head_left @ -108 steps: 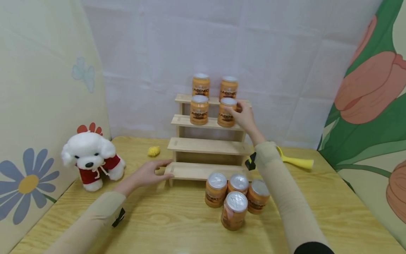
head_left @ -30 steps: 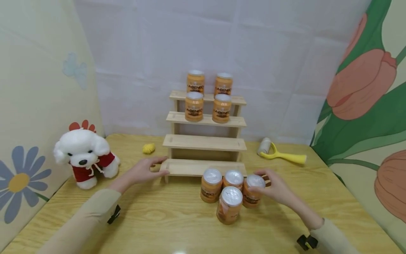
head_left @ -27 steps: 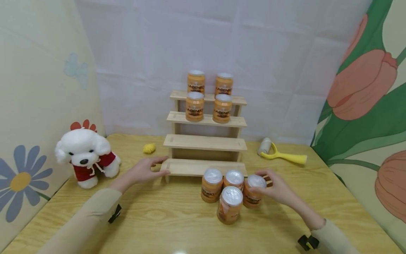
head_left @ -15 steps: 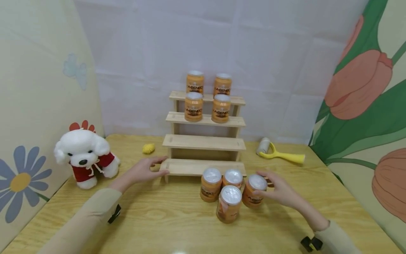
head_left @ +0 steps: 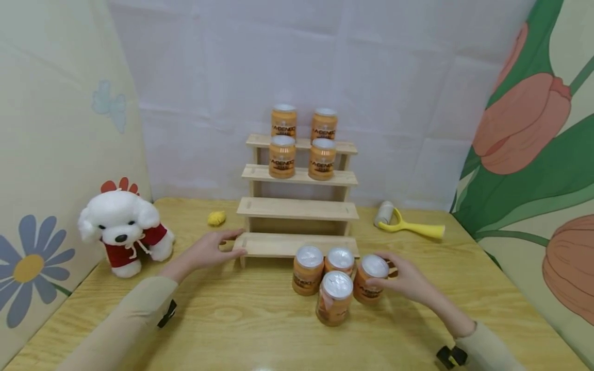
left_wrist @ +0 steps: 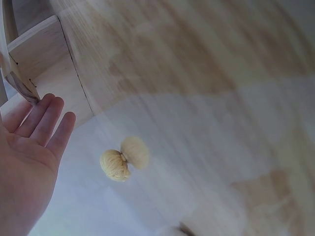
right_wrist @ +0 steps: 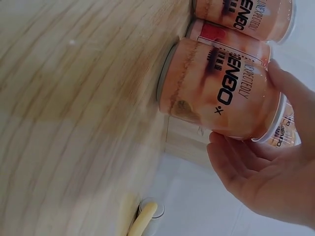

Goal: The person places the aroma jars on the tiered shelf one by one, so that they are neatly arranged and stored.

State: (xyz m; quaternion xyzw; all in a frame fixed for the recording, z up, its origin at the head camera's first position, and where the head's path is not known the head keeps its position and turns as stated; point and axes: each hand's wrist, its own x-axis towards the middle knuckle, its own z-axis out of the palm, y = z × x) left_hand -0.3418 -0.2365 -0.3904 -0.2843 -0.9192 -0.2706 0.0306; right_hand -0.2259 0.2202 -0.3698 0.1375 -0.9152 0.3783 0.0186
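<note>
My right hand (head_left: 408, 281) grips an orange can (head_left: 368, 288) with a silver lid, thumb on the near side and fingers behind. This can (right_wrist: 221, 88) stands upright on the table, at the right of a cluster with three other cans, among them a front can (head_left: 335, 304). With fingers extended, my left hand (head_left: 209, 251) touches the left end of the lowest step of a wooden stepped shelf (head_left: 297, 207); its fingertips (left_wrist: 47, 98) meet the wood. Two cans stand on the top step, including a left can (head_left: 283, 121), and two on the step below, including a right can (head_left: 322, 162).
A white plush dog (head_left: 122, 226) in red sits at the left. Behind my left hand lies a small yellow yarn bundle (head_left: 216, 218). A yellow-handled roller (head_left: 413, 228) lies right of the shelf on the wooden table (head_left: 232, 319).
My right hand has let go of the can on the second step from the top, come down, and taken hold of the cluster's right can, which has turned slightly. My left hand stays at the shelf.
</note>
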